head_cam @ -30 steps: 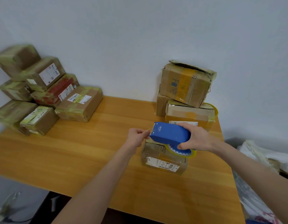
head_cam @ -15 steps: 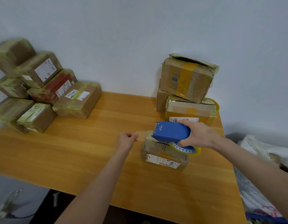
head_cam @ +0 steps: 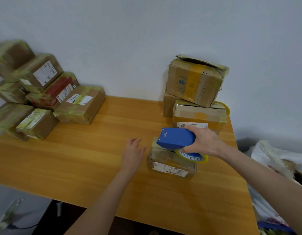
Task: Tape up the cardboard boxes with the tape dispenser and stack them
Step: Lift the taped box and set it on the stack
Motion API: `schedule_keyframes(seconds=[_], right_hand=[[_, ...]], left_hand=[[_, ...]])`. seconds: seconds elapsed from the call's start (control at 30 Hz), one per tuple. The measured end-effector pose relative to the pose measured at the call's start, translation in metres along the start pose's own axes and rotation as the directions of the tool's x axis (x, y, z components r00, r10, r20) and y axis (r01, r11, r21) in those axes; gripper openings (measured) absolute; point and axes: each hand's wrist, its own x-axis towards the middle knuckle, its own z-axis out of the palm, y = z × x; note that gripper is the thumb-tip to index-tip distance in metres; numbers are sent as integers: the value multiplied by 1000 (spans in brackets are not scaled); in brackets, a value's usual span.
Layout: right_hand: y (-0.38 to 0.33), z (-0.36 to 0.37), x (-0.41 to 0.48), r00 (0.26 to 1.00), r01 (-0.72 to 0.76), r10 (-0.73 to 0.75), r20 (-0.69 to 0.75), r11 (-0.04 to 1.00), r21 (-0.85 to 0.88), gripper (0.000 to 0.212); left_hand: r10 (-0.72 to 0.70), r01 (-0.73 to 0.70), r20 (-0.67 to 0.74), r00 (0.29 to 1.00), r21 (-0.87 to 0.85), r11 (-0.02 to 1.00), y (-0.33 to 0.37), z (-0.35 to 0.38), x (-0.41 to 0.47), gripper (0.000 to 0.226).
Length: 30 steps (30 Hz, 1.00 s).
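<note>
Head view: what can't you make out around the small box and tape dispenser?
Head view only:
1. Small brown cardboard box: top seam covered by the blue plastic tape dispenser.
2. Dispenser handle: hidden under the right hand.
3. White shipping label on that box: print too small.
4. Left stack of taped cardboard boxes: blurred, cut by the left edge.

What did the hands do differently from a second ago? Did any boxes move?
The left hand pulled away from the front of the blue tape dispenser, moving left and back toward the person. Its curled fingers opened, and it now holds nothing beside the small box. The right hand still grips the dispenser on top of that box. The left pile and right pile of boxes stayed put.
</note>
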Motion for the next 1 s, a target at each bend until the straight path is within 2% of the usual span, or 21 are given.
schedule_keyframes(seconds=[0.03, 0.1, 0.17, 0.23, 0.4, 0.67, 0.77, 0.87, 1.0], right_hand=[[0, 1, 0, 1000, 2, -2, 0, 1000, -4, 69], [0, 0, 0, 1000, 0, 0, 1, 1000, 7, 70], [1, -2, 0, 1000, -3, 3, 8, 1000, 9, 71], [0, -3, -1, 1000, 8, -8, 17, 1000, -1, 72], [-5, -4, -4, 999, 37, -34, 37, 997, -67, 70], [-1, -19, -8, 989, 35, -21, 144, 994, -101, 69], [19, -34, -16, 986, -23, 46, 159, 989, -146, 73], [38, -39, -26, 977, -106, 115, 181, 993, -60, 81], [40, -24, -33, 981, -63, 97, 169, 978, -197, 66]], left_hand=[[120, -120, 23, 992, -20, 993, 11, 0, -5, 53], [298, -301, 210, 931, -18, 953, 29, 4, -14, 71], [348, -410, 383, 855, 91, 908, 33, 12, -16, 87], [336, -461, 434, 836, 222, 859, 26, 20, -16, 87], [321, -497, 432, 843, 393, 774, 24, 25, -15, 79], [303, -512, 463, 833, 437, 740, 24, 23, -13, 77], [288, -500, 452, 844, 469, 728, 25, 23, -12, 75], [268, -483, 449, 852, 483, 730, 27, 24, -12, 72], [269, -494, 451, 851, 515, 700, 31, 23, -15, 72]])
